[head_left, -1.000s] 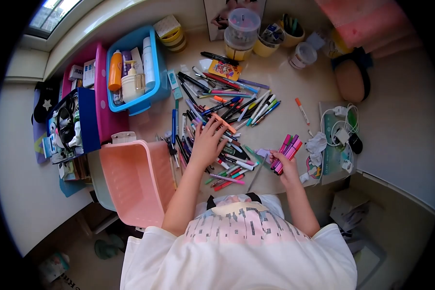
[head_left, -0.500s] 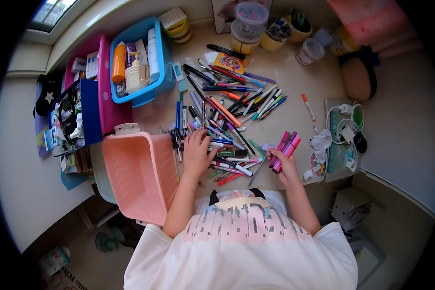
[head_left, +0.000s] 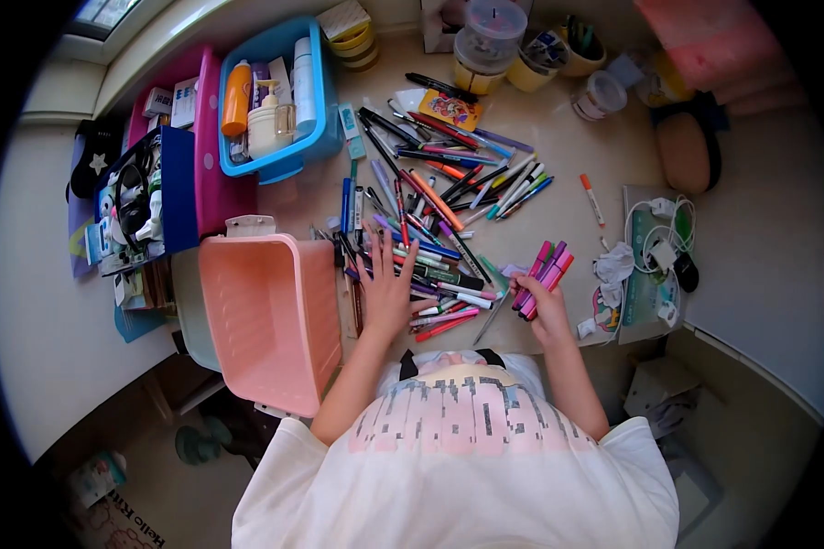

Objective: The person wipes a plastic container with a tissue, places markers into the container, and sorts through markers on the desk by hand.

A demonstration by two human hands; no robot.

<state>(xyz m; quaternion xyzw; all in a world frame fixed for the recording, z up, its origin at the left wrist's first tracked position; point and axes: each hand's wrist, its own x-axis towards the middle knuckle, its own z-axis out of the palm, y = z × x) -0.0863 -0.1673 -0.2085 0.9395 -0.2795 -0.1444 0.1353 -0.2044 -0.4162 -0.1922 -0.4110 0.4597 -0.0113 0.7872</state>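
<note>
Several pink and purple markers [head_left: 547,274] are bunched in my right hand [head_left: 544,306], fingers closed round them at the right of the pen pile. My left hand [head_left: 389,288] lies with spread fingers over the near left part of the heap of pens and markers [head_left: 439,197], touching some of them. Under and beside its fingers are dark and green-barrelled markers; which ones it presses is partly hidden. A pink marker [head_left: 449,317] and a red pen [head_left: 445,329] lie near the table's front edge. An orange-capped marker [head_left: 592,199] lies apart on the right.
An empty pink bin [head_left: 270,320] lies tilted at my left. Behind it stand a blue basket [head_left: 325,101] of bottles and a magenta bin [head_left: 209,146]. Clear tubs [head_left: 600,95] line the back. White cables [head_left: 655,229] and crumpled tissue [head_left: 613,263] sit at the right.
My left hand has spread its fingers and shifted slightly within the pile, moving some pens beneath it. My right hand keeps its bunch of markers. The camera view has shifted slightly.
</note>
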